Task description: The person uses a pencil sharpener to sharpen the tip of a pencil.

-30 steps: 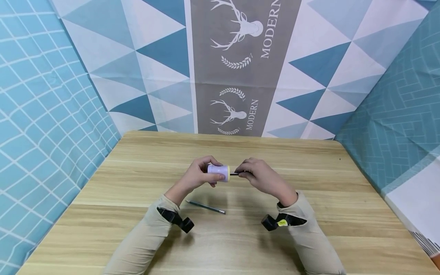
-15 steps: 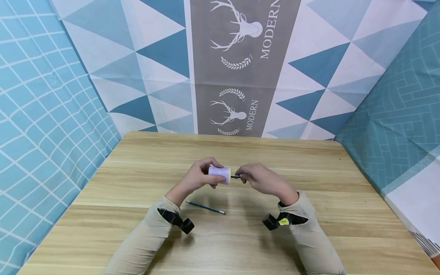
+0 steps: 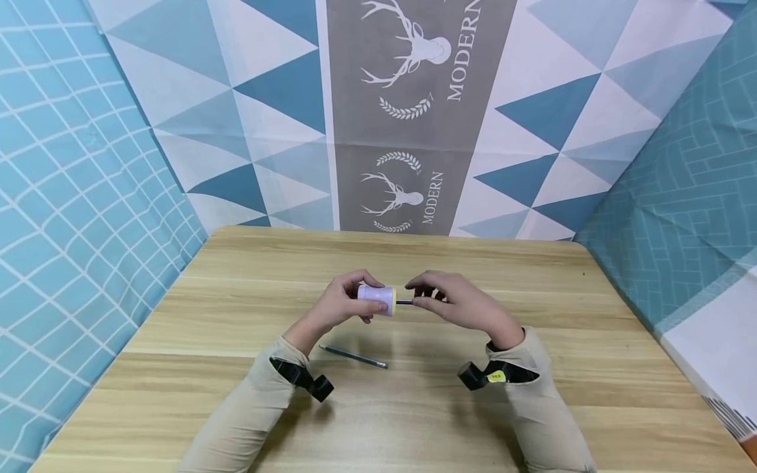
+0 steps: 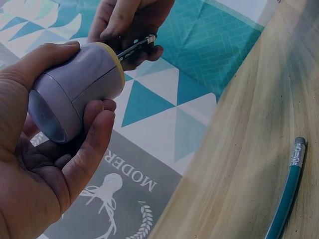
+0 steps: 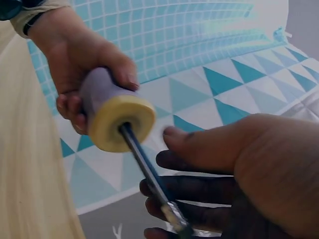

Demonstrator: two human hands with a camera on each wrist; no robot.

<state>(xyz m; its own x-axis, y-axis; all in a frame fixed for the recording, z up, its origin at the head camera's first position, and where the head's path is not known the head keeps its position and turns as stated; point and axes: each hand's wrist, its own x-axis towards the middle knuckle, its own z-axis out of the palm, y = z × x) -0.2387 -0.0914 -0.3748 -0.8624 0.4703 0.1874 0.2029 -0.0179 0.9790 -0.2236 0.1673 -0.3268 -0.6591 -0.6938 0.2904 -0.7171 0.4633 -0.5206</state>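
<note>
A lilac pencil sharpener (image 3: 374, 299) with a yellow end lies sideways in the air above the table. My left hand (image 3: 337, 303) grips it, thumb on one side and fingers around the other. Out of the hole in its yellow face (image 5: 122, 123) sticks a dark pencil (image 5: 149, 172), eraser end outward; the tip is hidden inside. Beside that pencil, my right hand (image 3: 458, 302) has its fingers spread and loose. In the right wrist view the thumb stands apart from the pencil, with the fingers behind it; whether they touch it is unclear.
A second pencil, teal with a grey eraser (image 3: 355, 357), lies on the wooden table (image 3: 236, 394) below the hands, nearer the left forearm. Patterned cloth (image 3: 284, 98) hangs behind the table and at both sides.
The right hand's fingers have loosened from the pencil and spread, and that hand has shifted slightly right. The left hand and the sharpener stay nearly in place.
</note>
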